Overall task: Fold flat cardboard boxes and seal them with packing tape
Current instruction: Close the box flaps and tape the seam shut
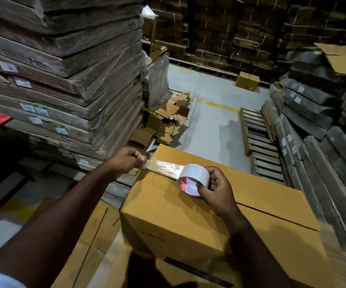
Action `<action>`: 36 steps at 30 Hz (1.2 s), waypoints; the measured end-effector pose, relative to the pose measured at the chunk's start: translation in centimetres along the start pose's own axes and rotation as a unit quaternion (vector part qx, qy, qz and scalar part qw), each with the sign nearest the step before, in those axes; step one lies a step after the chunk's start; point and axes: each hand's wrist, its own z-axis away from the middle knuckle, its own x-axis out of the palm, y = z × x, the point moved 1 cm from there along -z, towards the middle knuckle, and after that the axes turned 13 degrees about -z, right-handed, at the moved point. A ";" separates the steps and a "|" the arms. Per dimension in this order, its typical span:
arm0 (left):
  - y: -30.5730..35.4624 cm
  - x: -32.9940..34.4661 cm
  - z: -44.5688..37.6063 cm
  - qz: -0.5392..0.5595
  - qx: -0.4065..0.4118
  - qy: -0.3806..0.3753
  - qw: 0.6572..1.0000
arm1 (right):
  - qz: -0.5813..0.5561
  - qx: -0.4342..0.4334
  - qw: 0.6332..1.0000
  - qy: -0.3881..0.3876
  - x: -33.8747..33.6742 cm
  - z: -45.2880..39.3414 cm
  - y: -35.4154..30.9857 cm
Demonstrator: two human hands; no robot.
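1. Pinching the free end of the tape, the left hand [129, 157] is held just past the far left corner of the box [199, 206]; its fingers are curled tightly on the strip, probably so that the tape stays stretched and does not stick to itself.
2. The tape roll [193, 179] is gripped by the right hand [217, 188], with the thumb at the open side of the core and the fingers wrapped over the outer face. The roll is kept above the top of the box, near the middle seam.
3. A clear strip of tape [163, 166] is drawn between the two hands. It lies along the line of the seam at the far end of the box top, so it seems to be aimed to cover the gap between the two flaps.
4. The seam [271, 213] is seen open and untaped toward the right edge of the box top; the sealing is judged to be only at its beginning.
5. The box is carried on flat cardboard sheets [89, 235], which are laid under it at the near left side.
6. Wrapped stacks of flat cartons [64, 69] stand to the left, wooden pallets [259, 138] lie to the right, and loose cardboard scraps [166, 119] are scattered on the floor [213, 117] behind.
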 end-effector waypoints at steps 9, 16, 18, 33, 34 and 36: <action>-3.1 -1.9 -2.9 -0.019 -0.031 0.023 0.999 | 0.032 -0.069 0.996 0.042 -0.4 -0.3 -1.2; -5.2 -0.7 -4.2 -0.010 -0.069 -0.050 0.996 | 0.008 -0.095 0.993 0.062 -0.6 0.8 0.2; -5.3 -0.9 -4.6 -0.020 -0.075 -0.074 0.994 | 0.018 -0.120 0.990 0.068 -0.5 1.0 0.2; -5.5 -0.6 -4.4 0.019 -0.107 -0.145 0.984 | 0.113 -0.230 0.962 0.096 -0.9 1.4 1.8; -5.4 -0.6 -4.3 0.027 -0.111 -0.152 0.982 | 0.117 -0.236 0.960 0.096 -1.0 1.5 1.9; -5.3 -1.0 -4.2 0.039 -0.106 -0.173 0.979 | 0.124 -0.243 0.957 0.097 -1.0 1.6 1.8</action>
